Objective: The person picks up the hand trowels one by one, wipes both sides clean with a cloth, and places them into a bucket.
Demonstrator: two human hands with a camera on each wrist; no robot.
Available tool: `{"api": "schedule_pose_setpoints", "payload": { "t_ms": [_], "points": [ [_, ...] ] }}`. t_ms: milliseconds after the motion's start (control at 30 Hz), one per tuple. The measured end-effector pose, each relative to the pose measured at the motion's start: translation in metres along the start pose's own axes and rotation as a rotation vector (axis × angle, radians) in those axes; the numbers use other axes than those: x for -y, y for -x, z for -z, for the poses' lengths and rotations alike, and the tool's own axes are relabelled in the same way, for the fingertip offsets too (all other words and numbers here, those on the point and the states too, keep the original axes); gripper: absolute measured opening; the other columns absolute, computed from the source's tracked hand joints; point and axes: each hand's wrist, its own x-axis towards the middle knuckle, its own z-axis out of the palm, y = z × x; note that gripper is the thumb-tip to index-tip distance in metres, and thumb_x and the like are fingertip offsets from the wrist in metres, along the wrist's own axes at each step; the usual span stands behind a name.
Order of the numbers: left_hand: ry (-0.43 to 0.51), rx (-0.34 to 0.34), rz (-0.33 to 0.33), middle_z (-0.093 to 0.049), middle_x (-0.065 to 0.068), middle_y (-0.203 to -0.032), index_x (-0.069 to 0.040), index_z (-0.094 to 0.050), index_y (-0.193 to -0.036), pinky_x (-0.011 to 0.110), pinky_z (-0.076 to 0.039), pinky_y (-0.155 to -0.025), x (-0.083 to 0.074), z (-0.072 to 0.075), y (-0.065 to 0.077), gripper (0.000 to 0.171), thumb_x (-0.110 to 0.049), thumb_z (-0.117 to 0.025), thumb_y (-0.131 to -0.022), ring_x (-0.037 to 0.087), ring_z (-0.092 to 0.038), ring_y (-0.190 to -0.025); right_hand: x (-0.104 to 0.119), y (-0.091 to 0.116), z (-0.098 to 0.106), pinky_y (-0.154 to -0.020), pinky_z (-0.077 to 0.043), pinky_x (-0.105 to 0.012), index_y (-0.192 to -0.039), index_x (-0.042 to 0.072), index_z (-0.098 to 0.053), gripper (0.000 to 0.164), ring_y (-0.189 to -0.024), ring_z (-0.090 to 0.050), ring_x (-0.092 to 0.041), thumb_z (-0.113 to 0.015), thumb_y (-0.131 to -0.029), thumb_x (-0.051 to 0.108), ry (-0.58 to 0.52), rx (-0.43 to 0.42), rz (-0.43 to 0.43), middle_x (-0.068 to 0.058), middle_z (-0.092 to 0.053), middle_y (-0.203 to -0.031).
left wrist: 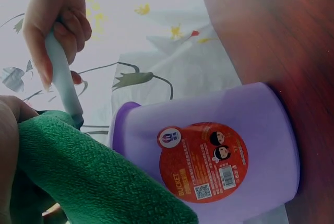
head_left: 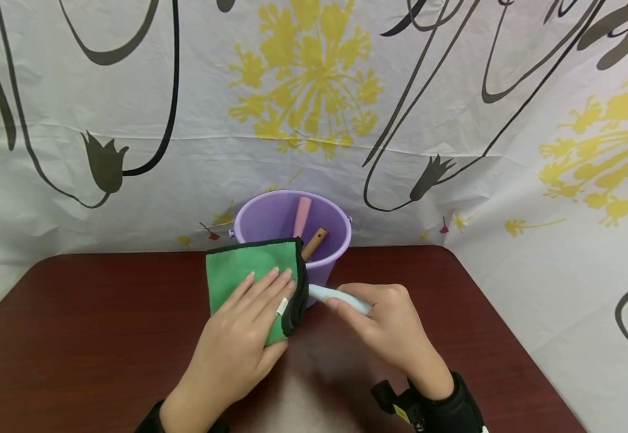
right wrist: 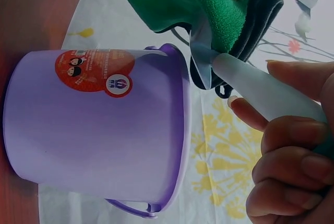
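My right hand (head_left: 384,322) grips the pale blue handle (head_left: 338,296) of a knife. In the right wrist view, part of its metal blade (right wrist: 202,54) shows beside the handle; the green cloth (right wrist: 224,18) hides the rest. That folded cloth (head_left: 238,264) has black edging and a small white tag. My left hand (head_left: 243,337) holds it around the blade, fingers laid along its front and thumb at its lower edge. Both hands are raised in front of a purple bucket (head_left: 327,273).
The bucket stands at the back of the dark red-brown table (head_left: 103,337). Inside it are a pink handle (head_left: 302,216) and a wooden handle (head_left: 314,242). A red label (left wrist: 203,164) is stuck on its side. Behind hangs a white patterned sheet (head_left: 195,90).
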Motion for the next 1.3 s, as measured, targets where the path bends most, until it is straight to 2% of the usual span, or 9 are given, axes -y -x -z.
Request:
{"api": "schedule_pose_setpoints", "payload": {
  "t_ms": [267, 567, 767, 867, 1000, 1133, 1267, 1300],
  "points": [
    [-0.003, 0.001, -0.002, -0.062, 0.007, -0.143, -0.003, -0.061, -0.138, 0.037, -0.027, -0.128, 0.007, 0.000, 0.001, 0.069, -0.023, -0.077, -0.073, 0.026, -0.058, -0.135, 0.000, 0.000, 0.002, -0.050, -0.041, -0.010, -0.093, 0.018, -0.080, 0.006, -0.056, -0.048, 0.005, -0.080, -0.087, 0.020, -0.009, 0.011, -0.027, 0.013, -0.066, -0.070],
    [0.003, -0.012, 0.034, -0.063, 0.006, -0.142, -0.005, -0.062, -0.137, 0.038, -0.024, -0.129, 0.015, 0.008, -0.001, 0.064, -0.024, -0.072, -0.077, 0.027, -0.057, -0.136, 0.004, -0.001, 0.007, -0.049, -0.039, -0.010, -0.092, 0.018, -0.080, 0.005, -0.054, -0.045, 0.005, -0.080, -0.087, 0.021, -0.023, 0.011, -0.035, 0.014, -0.062, -0.065],
    [-0.017, 0.006, 0.076, -0.062, 0.006, -0.143, -0.005, -0.063, -0.136, 0.052, -0.041, -0.118, 0.018, 0.012, 0.000, 0.061, -0.022, -0.071, -0.078, 0.028, -0.055, -0.138, 0.005, -0.001, 0.008, -0.047, -0.037, -0.010, -0.092, 0.019, -0.080, 0.005, -0.053, -0.043, 0.006, -0.080, -0.087, 0.020, -0.028, 0.016, -0.038, 0.015, -0.058, -0.063],
    [-0.027, 0.017, 0.096, -0.062, 0.006, -0.144, -0.004, -0.062, -0.136, 0.057, -0.044, -0.113, 0.019, 0.014, -0.001, 0.061, -0.022, -0.072, -0.078, 0.030, -0.054, -0.139, 0.005, 0.000, 0.009, -0.047, -0.036, -0.010, -0.091, 0.019, -0.080, 0.005, -0.052, -0.042, 0.006, -0.080, -0.086, 0.019, -0.023, 0.012, -0.034, 0.015, -0.058, -0.063],
    [-0.028, 0.022, 0.146, -0.060, 0.008, -0.146, -0.005, -0.062, -0.137, 0.060, -0.044, -0.112, 0.023, 0.016, -0.002, 0.061, -0.020, -0.074, -0.079, 0.034, -0.053, -0.139, 0.004, 0.001, 0.010, -0.047, -0.037, -0.010, -0.092, 0.018, -0.080, 0.005, -0.053, -0.043, 0.006, -0.081, -0.086, 0.019, -0.025, 0.019, -0.037, 0.015, -0.060, -0.064],
    [-0.032, 0.002, 0.214, -0.061, 0.011, -0.144, -0.003, -0.060, -0.138, 0.060, -0.046, -0.110, 0.026, 0.018, -0.001, 0.060, -0.018, -0.072, -0.082, 0.035, -0.059, -0.132, 0.004, 0.000, 0.013, -0.047, -0.038, -0.010, -0.092, 0.018, -0.080, 0.005, -0.053, -0.045, 0.006, -0.081, -0.087, 0.020, -0.029, 0.028, -0.056, 0.015, -0.063, -0.066],
    [-0.001, -0.064, 0.331, -0.068, 0.012, -0.134, -0.002, -0.060, -0.137, 0.058, -0.050, -0.106, 0.027, 0.020, 0.001, 0.051, -0.015, -0.064, -0.088, 0.032, -0.067, -0.121, 0.003, 0.000, 0.015, -0.046, -0.038, -0.012, -0.091, 0.019, -0.080, 0.005, -0.053, -0.045, 0.004, -0.081, -0.086, 0.020, -0.042, 0.024, -0.093, 0.016, -0.062, -0.065],
    [0.015, -0.077, 0.373, -0.071, 0.012, -0.126, -0.002, -0.063, -0.131, 0.055, -0.056, -0.098, 0.026, 0.021, 0.001, 0.044, -0.014, -0.062, -0.089, 0.031, -0.071, -0.110, 0.002, 0.000, 0.015, -0.046, -0.038, -0.013, -0.091, 0.020, -0.080, 0.006, -0.053, -0.045, 0.003, -0.081, -0.086, 0.020, -0.047, 0.025, -0.105, 0.016, -0.062, -0.065]
  ]
}}
